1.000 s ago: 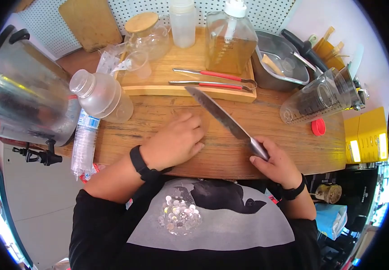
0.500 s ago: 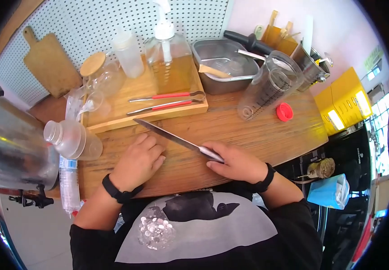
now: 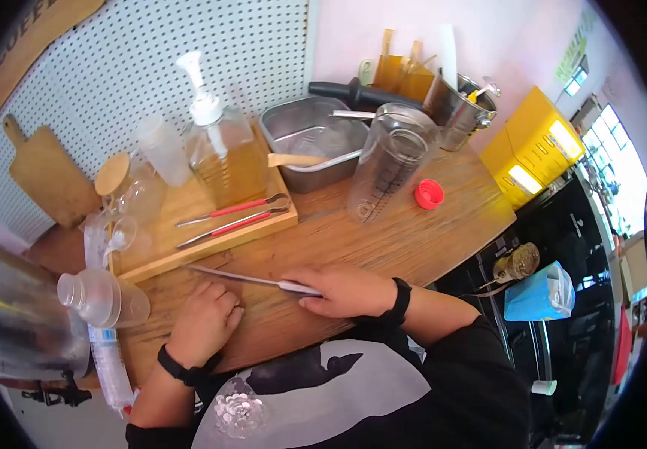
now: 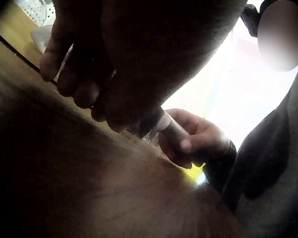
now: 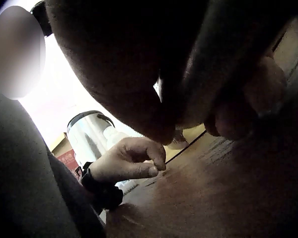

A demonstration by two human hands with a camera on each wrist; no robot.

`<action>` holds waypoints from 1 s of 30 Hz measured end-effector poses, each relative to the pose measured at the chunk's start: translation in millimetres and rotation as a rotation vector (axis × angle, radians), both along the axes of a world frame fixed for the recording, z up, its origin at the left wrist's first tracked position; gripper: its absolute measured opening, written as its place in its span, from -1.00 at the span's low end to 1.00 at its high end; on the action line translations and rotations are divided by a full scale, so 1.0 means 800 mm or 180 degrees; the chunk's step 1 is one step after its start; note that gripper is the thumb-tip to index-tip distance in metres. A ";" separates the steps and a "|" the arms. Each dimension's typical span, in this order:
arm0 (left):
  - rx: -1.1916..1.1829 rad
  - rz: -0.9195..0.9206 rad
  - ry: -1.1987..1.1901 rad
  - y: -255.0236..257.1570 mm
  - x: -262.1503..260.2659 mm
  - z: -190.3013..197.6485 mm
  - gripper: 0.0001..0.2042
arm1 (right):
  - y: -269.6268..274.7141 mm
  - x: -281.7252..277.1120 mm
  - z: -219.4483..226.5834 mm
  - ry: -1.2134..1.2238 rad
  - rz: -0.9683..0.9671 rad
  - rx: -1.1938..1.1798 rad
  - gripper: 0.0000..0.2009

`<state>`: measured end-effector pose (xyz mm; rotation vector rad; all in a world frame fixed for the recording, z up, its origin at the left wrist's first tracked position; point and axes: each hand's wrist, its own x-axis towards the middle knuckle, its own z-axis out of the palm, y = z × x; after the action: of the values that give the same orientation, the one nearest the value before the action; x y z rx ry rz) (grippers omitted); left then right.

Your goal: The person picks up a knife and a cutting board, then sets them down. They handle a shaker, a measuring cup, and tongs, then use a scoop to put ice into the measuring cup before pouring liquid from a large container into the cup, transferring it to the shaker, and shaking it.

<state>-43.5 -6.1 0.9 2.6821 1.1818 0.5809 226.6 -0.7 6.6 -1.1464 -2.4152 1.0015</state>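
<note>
My right hand (image 3: 342, 290) grips a kitchen knife (image 3: 241, 277) by its handle, low over the wooden table. The blade points left, seen nearly edge-on, its tip close to the front edge of the wooden tray (image 3: 204, 253). My left hand (image 3: 205, 320) rests on the table just in front of the blade, fingers loosely curled and holding nothing. In the right wrist view the left hand (image 5: 126, 161) shows thumb and fingers bent over the wood. The left wrist view has the right hand (image 4: 198, 139) around the handle; both wrist views are dark.
Two red-handled tongs (image 3: 234, 224), a pump bottle (image 3: 226, 161) and a glass pot (image 3: 140, 191) sit on the tray. Behind are a metal basin (image 3: 316, 176) and tall measuring jug (image 3: 391, 168). A red cap (image 3: 429, 194) lies right; a clear shaker (image 3: 110, 301) stands left.
The head view has swung right, so the tabletop things shift left and tilt. The knife's blade has lowered and turned from broadside to nearly edge-on. The left hand stays on the table.
</note>
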 end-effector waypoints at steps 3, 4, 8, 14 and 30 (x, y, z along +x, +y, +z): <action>-0.0021 -0.0034 -0.0067 0.000 0.001 0.001 -0.90 | 0.003 0.005 -0.010 -0.0018 0.0153 0.0110 -0.53; -0.0096 -0.0002 0.0011 -0.002 0.002 0.005 -0.91 | 0.004 0.006 -0.008 -0.0037 0.0117 0.0136 -0.53; -0.0093 -0.0003 0.0032 0.000 0.005 0.002 -0.91 | 0.004 0.009 -0.004 0.0007 0.0152 0.0082 -0.54; -0.0167 0.0055 0.0060 0.001 0.005 0.000 -0.90 | 0.007 0.011 -0.019 0.0102 0.0142 0.0197 -0.55; -0.0199 0.0219 -0.0015 0.001 -0.007 -0.020 -0.79 | 0.004 0.000 0.014 -0.0159 -0.0039 -0.0221 -0.56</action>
<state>-48.8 -4.9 -15.3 2.5960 1.2738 0.5504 226.3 2.7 17.8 -1.2218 -2.4263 1.0730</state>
